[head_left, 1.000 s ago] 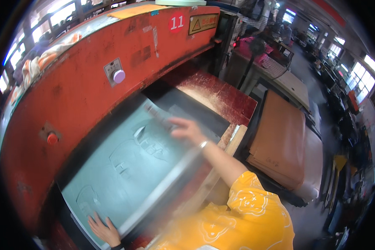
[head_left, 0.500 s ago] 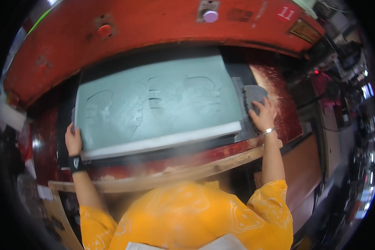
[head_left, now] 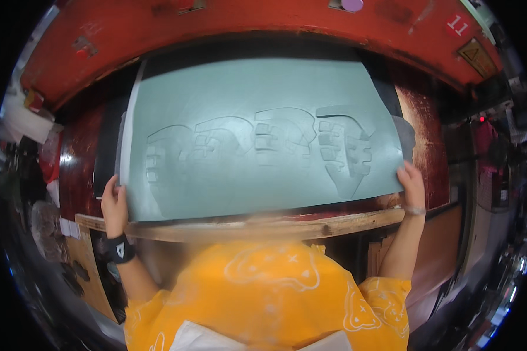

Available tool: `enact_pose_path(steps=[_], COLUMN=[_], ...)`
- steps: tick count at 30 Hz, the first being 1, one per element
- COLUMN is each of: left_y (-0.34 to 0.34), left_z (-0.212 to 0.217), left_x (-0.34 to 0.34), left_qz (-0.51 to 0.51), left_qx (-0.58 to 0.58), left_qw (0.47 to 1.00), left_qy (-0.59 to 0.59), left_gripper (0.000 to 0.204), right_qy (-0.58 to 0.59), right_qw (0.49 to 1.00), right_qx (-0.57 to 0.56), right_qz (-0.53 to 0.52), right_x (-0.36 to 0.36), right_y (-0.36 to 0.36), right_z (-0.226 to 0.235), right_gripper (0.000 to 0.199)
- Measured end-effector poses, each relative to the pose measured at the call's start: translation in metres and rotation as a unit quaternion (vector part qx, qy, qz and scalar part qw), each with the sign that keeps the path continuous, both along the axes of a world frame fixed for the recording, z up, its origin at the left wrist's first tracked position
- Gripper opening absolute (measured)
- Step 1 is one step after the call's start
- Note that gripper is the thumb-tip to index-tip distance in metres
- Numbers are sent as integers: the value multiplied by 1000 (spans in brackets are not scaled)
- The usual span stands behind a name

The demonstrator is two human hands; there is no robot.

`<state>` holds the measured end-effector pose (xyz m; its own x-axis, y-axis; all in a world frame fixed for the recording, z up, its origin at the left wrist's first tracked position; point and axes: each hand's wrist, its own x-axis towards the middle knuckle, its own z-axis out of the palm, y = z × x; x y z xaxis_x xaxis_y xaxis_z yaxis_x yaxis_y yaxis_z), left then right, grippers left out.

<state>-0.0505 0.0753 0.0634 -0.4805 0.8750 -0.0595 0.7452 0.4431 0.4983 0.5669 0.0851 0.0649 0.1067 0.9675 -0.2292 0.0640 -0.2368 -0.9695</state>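
Observation:
A large pale green sheet (head_left: 216, 181) lies across the work table in front of me. Several raised or cut outlines with tab-like notches run across its middle. At its lower left edge my left hand (head_left: 115, 205), with a black band on the wrist, has thumb and fingers closed on the sheet's border. My right hand (head_left: 413, 186), a bracelet on its wrist, grips the lower right corner, its fingertips partly hidden at the edge. Beyond that hand, a dark grey piece (head_left: 406, 140) sticks out from under the sheet's right side.
An orange-red machine beam (head_left: 263, 20) spans the far side, with a black strip below it. Worn dark red table surface (head_left: 79, 169) shows at both sides. A wooden rail (head_left: 334, 225) runs along the near edge. Plastic-wrapped items (head_left: 50, 231) stand at left.
My right hand has left the dark grey piece and now holds the sheet's right corner. The sheet lies closer to me, over its former near-side gap. The view has shifted too.

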Motion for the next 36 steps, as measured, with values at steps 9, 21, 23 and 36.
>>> enact_pose_path(steps=[9, 21, 23, 36], left_y=[95, 102, 104, 201], left_z=[4, -21, -24, 5], left_x=[256, 362, 364, 315], left_qz=[-602, -785, -781, -188], left_qx=[189, 162, 188, 84], left_qw=[755, 595, 592, 580], left_qy=[-181, -60, -64, -788], left_gripper=[33, 77, 73, 29], right_qy=[334, 464, 476, -86], right_qw=[912, 861, 863, 988], right_qx=[137, -27, 18, -75], right_qz=[-196, -205, -169, -108], right_x=[-111, -110, -114, -106], right_y=[-70, -50, -44, -56], right_z=[-46, -67, -54, -11], right_gripper=[59, 25, 29, 26])
